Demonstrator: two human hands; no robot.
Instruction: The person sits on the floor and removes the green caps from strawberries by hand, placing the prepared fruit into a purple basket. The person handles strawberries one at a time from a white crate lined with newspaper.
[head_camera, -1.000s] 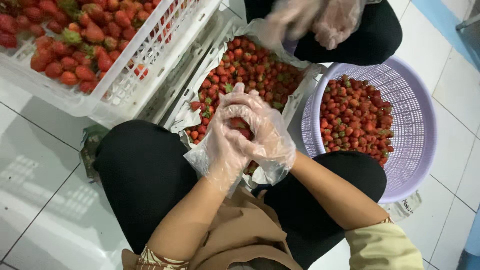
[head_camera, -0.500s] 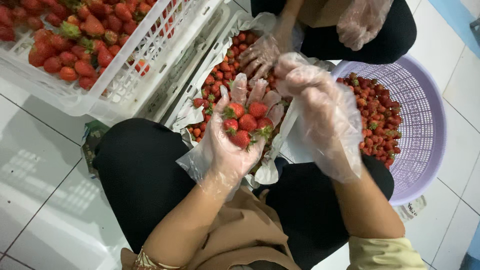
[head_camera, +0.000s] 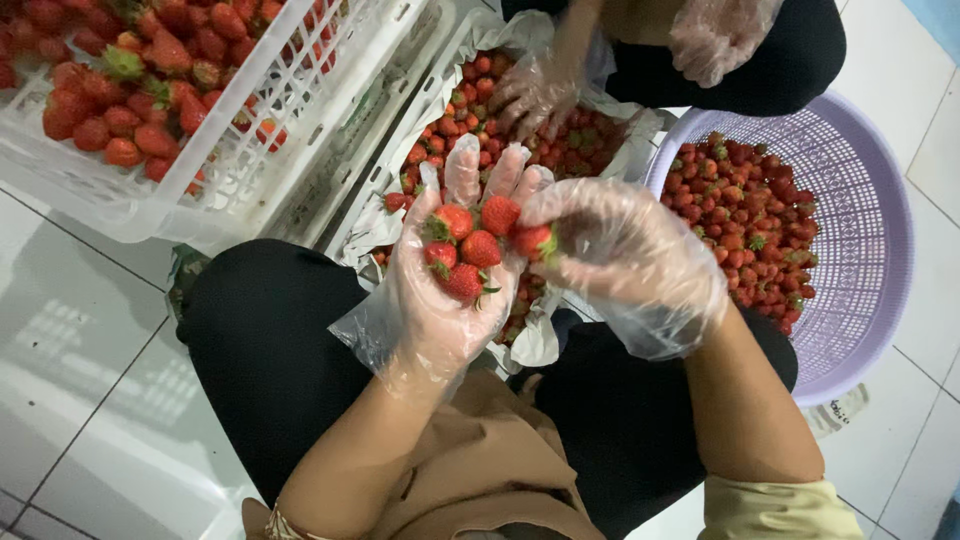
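Note:
My left hand, in a clear plastic glove, is cupped palm up and carries several red strawberries. My right hand, also gloved, pinches one strawberry at the right edge of that pile. Both hands hover above a lined white tray full of strawberries, between my knees in black trousers.
A white crate of strawberries stands at the upper left. At the right sits a purple round basket holding more berries. Another person's gloved hand reaches into the tray's far end, and their other hand is raised.
My hands rose out of the tray with a handful of strawberries. My right hand, briefly apart to the right, has come back and taken hold of one berry on the left palm.

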